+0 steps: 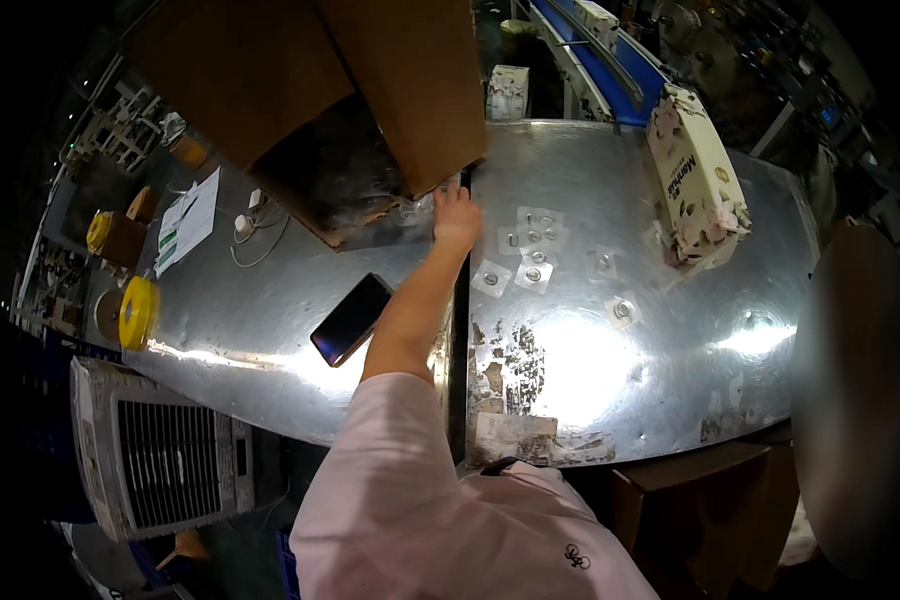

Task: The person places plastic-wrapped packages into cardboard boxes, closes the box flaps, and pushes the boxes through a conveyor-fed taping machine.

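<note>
"One yellow tape roll (138, 313) sits at the far left. Why there?"

"Probably to be reachable yet out of the arm's way. The paper sheet (187, 220) just beyond it lies flat, perhaps so it can be read from where the person stands."

"And the dark phone (353, 318)?"

"Flat on the metal table (240, 345), just left of the forearm; likely set down within easy reach."

"Then the big cardboard box (410, 90)?"

"At the back of the table, its dark opening turned toward the person, which would let a hand get at the inside. Some clear plastic shows at its lower edge."

"What does the left hand (456, 215) hold?"

"I can't tell. Its fingers reach forward at the box's near right corner, beside that plastic, but their tips are too unclear to show a grip. No right hand can be made out."

"Right of it?"

"Clear squares with round metallic centres (535, 275), some loosely bunched, others apart; perhaps spread so single ones can be picked up. Farthest right on the table, the floral carton (695, 180) stands near the blue conveyor (638, 85), maybe for easy transfer."
</note>
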Motion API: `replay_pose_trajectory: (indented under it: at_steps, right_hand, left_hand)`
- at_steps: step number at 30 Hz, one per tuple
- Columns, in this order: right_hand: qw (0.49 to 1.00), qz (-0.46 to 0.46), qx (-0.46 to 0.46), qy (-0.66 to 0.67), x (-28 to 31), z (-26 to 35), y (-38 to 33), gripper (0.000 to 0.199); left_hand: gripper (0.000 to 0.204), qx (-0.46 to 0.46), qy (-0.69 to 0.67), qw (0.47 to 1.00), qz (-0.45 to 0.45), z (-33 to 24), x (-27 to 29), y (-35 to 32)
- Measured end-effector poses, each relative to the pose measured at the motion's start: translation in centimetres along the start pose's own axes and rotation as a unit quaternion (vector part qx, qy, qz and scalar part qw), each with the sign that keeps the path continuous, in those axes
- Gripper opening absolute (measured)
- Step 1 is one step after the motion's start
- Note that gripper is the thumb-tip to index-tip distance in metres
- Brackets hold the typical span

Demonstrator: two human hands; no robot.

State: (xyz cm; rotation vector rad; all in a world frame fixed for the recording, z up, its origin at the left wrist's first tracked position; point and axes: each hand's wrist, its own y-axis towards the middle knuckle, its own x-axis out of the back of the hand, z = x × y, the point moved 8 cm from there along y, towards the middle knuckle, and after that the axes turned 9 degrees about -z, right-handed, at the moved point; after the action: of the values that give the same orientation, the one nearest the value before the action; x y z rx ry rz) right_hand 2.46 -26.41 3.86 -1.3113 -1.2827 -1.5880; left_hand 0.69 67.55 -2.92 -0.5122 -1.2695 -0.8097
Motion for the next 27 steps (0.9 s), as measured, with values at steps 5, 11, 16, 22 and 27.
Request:
replay_pose_trajectory:
  at_steps: [5, 11, 16, 22, 27]
  right_hand:
    - [1.0, 0.021, -0.009, 0.019, -2.3, -0.3, -1.2, 0.066]
    - [0.997, 0.014, -0.07, 0.034, -1.8, -4.4, -4.5, 0.065]
    - [0.988, 0.016, -0.14, 0.054, -2.7, -9.2, -7.4, 0.065]
    - [0.978, 0.03, -0.187, 0.085, -5.8, -12.9, -10.2, 0.064]
    - [0.968, 0.023, -0.234, 0.091, -6.1, -16.3, -12.7, 0.064]
  left_hand:
    - [0.041, 0.013, -0.174, 0.972, -0.154, 2.1, 1.6, -4.6]
    - [0.055, 0.167, -0.163, 0.915, -0.328, 5.6, 5.8, -6.8]
    - [0.047, 0.255, -0.16, 0.907, -0.294, 7.2, -0.7, -5.7]
    - [0.048, 0.164, -0.215, 0.924, -0.271, 3.7, 0.1, -5.7]
    - [0.056, 0.041, -0.297, 0.942, -0.152, -7.3, 5.2, -5.8]
